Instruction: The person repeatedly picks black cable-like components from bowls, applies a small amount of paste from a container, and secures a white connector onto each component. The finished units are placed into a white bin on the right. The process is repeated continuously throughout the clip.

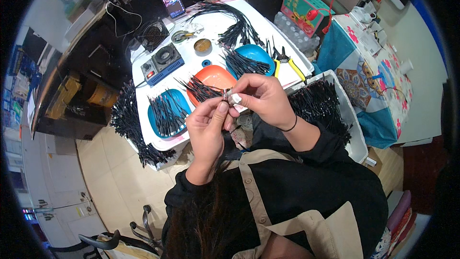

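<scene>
Centre of the frame: left hand [209,123] pinches a small part [224,94] in a narrow grip, right hand [265,100] a white piece [236,99], with an orange tray [214,73] just above.

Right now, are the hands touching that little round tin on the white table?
Apart. The head view shows the orange tray between the round tin and both left hand and right hand.

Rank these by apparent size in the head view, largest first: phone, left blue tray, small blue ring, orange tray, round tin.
1. Orange tray and left blue tray: too alike to rank, both partly covered
2. Phone
3. Round tin
4. Small blue ring
</scene>
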Demonstrator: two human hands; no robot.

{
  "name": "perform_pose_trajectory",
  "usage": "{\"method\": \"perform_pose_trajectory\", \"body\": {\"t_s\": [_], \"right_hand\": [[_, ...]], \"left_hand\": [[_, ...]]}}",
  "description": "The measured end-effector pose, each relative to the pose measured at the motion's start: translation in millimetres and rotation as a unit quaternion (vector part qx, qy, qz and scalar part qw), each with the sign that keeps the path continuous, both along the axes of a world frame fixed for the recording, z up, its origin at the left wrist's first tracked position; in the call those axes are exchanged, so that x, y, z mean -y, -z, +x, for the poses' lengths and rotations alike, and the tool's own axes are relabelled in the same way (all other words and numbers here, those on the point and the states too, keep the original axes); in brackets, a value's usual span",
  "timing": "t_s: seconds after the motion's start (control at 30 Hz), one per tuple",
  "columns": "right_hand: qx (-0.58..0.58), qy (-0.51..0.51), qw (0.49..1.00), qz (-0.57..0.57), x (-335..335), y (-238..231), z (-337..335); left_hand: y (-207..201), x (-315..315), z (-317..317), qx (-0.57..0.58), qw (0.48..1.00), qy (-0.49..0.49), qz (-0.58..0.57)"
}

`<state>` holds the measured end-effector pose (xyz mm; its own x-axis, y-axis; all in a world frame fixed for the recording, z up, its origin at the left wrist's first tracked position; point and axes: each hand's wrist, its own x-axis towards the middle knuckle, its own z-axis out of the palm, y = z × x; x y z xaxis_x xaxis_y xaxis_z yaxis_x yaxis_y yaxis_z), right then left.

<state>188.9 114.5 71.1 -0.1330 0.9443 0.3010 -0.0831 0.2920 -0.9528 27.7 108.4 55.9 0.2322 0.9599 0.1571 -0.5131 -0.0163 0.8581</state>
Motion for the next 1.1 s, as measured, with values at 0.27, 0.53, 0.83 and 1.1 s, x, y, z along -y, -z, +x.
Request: {"method": "perform_pose_trajectory", "body": {"t_s": [0.27,0.53,0.83,1.1], "right_hand": [[-0.323,-0.248,0.890,-0.204,0,13,1],[-0.258,-0.229,0.915,-0.210,2,9,4],[-0.278,-0.236,0.895,-0.257,3,16,1],[-0.263,-0.217,0.903,-0.263,-4,21,-1]], "left_hand": [[1,4,-4,0.068,0.993,0.072,-0.066],[-5,6,-13,0.010,0.993,0.094,-0.065],[-5,12,-11,-0.070,0.995,0.056,-0.041],[1,1,-15,-0.052,0.994,0.077,-0.049]]}}
